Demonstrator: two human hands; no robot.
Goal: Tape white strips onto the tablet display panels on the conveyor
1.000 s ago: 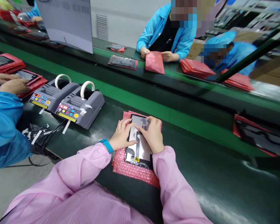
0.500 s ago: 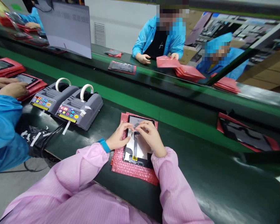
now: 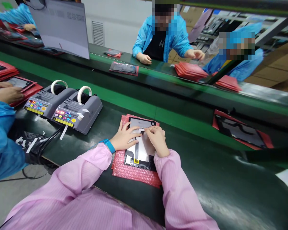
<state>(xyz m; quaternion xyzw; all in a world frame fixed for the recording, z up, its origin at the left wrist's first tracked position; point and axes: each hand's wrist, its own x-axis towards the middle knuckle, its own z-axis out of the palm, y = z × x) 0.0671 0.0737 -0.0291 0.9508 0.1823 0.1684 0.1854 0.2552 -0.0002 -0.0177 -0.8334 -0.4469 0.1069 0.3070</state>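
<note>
A flat dark-framed screen panel (image 3: 142, 150) lies back side up on a pink bubble-wrap sheet (image 3: 131, 169) on the dark green bench. My left hand (image 3: 124, 137) rests on the panel's left edge with its fingers laid flat. My right hand (image 3: 157, 139) has its fingertips pinched on a small white strip of tape (image 3: 141, 130) across the upper part of the panel. Both arms are in pink sleeves, and a blue band (image 3: 108, 145) sits on my left wrist.
Two grey tape dispensers (image 3: 62, 105) with loose cut strips stand to the left. A blue-sleeved person's hands (image 3: 4, 92) work at far left. Another panel on pink wrap (image 3: 240, 131) lies to the right. Across the green belt (image 3: 158, 111), people in blue handle red bags (image 3: 192, 70).
My hands have shifted slightly up the panel, and my right fingertips now pinch the tape strip near its top. Across the belt, the person has put the red bag down on the stack.
</note>
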